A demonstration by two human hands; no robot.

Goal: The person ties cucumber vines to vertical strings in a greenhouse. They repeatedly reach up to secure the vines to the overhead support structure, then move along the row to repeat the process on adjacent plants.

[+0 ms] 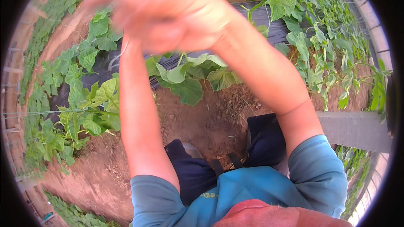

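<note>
Both hands are raised at the top of the head view, above leafy vine plants. My right hand (176, 14) is smeared by motion and crosses in front of my left hand (124, 19). The left hand is mostly covered, with only its wrist end showing plainly. Blurred fingers stretch toward the upper left; whose they are I cannot tell. Anything held is hidden. A thin white string (124, 47) shows by the left wrist. Just below the hands, broad green leaves (189, 75) of a vine plant spread over dark plastic mulch (172, 61).
Vine plants (94, 109) stand at left and more vines (320, 50) at right, along the dark mulch. A thin line (40, 112) runs across the left side. Brown soil (189, 120) lies around my legs. A grey post or beam (355, 130) is at right.
</note>
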